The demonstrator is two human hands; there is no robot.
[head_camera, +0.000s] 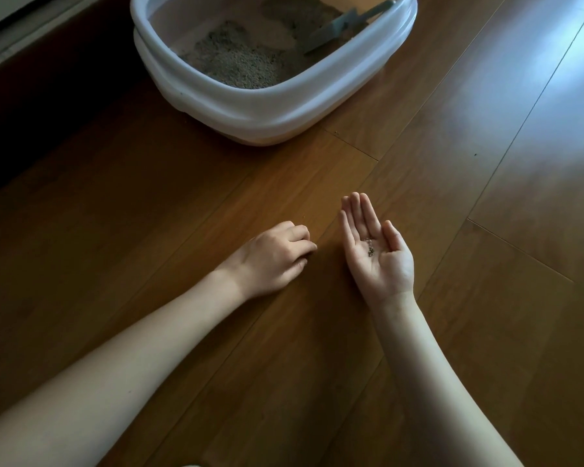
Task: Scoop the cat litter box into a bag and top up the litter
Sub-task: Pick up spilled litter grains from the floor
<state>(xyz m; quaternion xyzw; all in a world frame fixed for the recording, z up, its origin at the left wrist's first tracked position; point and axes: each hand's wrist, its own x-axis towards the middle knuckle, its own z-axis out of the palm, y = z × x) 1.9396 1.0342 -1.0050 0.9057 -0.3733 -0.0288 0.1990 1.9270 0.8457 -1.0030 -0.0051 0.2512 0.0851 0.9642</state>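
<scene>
A white litter box (260, 111) stands on the wooden floor at the top of the view. Grey litter (240, 62) lies in patches inside it, with bare bottom showing between them. A grey-green scoop (334, 32) leans inside against the right rim. My right hand (376, 246) is held palm up over the floor in front of the box, fingers together, with a few litter grains (370, 247) resting on the palm. My left hand (273, 259) lies palm down on the floor just left of it, fingers curled and fingertips pinched at the floor. No bag is in view.
Wooden floor (486, 197) planks run diagonally, with window glare at the upper right. A few stray grains (336, 132) lie on the floor by the box. A dark shadowed strip and a pale baseboard (21, 38) run along the upper left.
</scene>
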